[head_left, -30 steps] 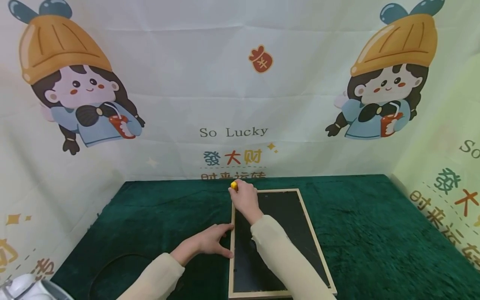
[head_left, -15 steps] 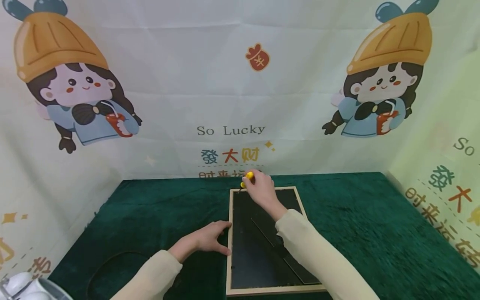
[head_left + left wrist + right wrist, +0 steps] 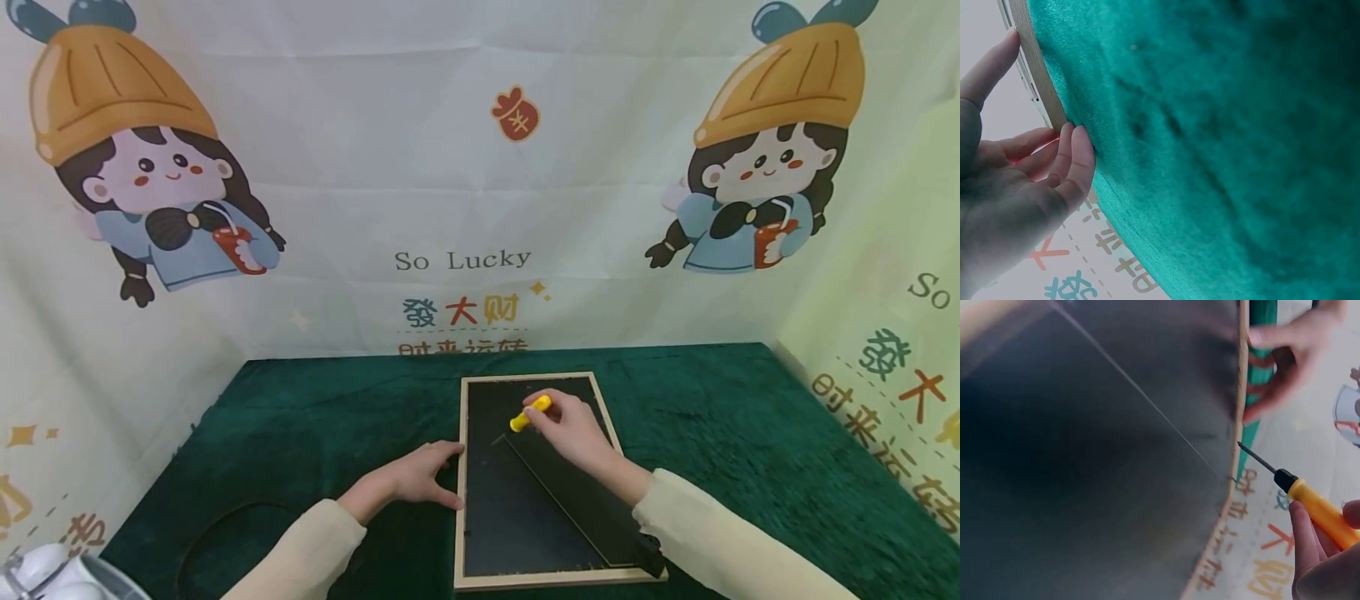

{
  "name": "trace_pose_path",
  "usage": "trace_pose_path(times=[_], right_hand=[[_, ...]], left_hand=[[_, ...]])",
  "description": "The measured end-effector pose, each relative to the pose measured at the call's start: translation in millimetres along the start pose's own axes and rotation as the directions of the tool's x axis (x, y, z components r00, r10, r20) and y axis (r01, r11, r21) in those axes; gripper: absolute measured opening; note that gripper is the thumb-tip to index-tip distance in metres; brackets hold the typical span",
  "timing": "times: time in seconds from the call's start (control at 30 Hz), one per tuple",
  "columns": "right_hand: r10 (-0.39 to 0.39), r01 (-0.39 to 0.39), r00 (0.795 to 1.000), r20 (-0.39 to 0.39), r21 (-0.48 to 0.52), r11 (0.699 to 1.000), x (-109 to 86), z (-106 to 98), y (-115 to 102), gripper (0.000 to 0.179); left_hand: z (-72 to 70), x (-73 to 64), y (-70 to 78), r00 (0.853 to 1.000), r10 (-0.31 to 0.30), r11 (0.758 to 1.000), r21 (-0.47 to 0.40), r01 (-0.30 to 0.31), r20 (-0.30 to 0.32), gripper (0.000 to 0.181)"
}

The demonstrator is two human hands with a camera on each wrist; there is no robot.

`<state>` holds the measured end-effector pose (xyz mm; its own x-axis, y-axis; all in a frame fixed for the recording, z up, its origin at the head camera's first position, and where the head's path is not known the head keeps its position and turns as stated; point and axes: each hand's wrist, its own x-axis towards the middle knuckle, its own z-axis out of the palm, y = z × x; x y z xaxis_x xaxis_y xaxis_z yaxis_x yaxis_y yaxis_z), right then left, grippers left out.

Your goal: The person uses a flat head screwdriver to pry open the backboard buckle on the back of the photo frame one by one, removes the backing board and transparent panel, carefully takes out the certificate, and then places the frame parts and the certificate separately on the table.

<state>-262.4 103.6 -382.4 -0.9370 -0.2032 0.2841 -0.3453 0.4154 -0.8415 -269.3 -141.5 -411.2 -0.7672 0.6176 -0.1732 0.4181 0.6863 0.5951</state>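
Observation:
A black panel (image 3: pixel 510 517) in a light wooden frame (image 3: pixel 460 533) lies flat on the green cloth, long side running away from me. My left hand (image 3: pixel 408 479) rests against the frame's left side, thumb and fingertips spread apart along the edge. In the left wrist view, those fingertips (image 3: pixel 1085 147) touch the wood strip. My right hand (image 3: pixel 573 429) holds a yellow-handled screwdriver (image 3: pixel 530 413) over the far half of the panel. The right wrist view shows its dark shaft (image 3: pixel 1259 458) sticking out past the fingers, its tip overlapping the frame edge.
Green plush cloth (image 3: pixel 735 458) covers the table. At the lower left corner stands a metal container (image 3: pixel 105 579) with white objects in it. A dark cord (image 3: pixel 217 525) curves on the cloth beside the left sleeve. A printed white curtain (image 3: pixel 337 125) hangs behind.
My right hand has lifted the screwdriver from the frame's far left corner and brought it right and nearer, over the panel. The left hand keeps its place at the frame's edge.

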Motion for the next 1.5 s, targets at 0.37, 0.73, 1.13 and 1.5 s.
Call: trace_pose_path(times=[0.37,0.73,1.13,1.5], right_hand=[[0.303,-0.323,0.946,0.114,0.355,0.877,-47.9,-13.5,16.8,0.036],[0.334,-0.442,0.894,0.298,0.467,0.766,-71.6,-20.9,21.0,0.051],[0.315,-0.476,0.872,0.373,0.499,0.724,-87.7,-5.3,19.3,0.051],[0.322,-0.496,0.86,0.395,0.508,0.704,-89.7,1.0,23.0,0.051]], left_hand=[[1.0,-2.5,1.9,1.0,-0.001,1.0,0.001,0.001,0.002,0.077],[-0.7,-2.1,3.8,1.0,-0.014,1.0,-0.006,0.014,0.005,0.076],[0.0,-2.8,2.5,1.0,0.002,1.0,0.002,-0.002,0.019,0.069],[-4.5,-2.0,-2.9,0.996,0.036,0.999,0.016,-0.038,0.078,0.053]])
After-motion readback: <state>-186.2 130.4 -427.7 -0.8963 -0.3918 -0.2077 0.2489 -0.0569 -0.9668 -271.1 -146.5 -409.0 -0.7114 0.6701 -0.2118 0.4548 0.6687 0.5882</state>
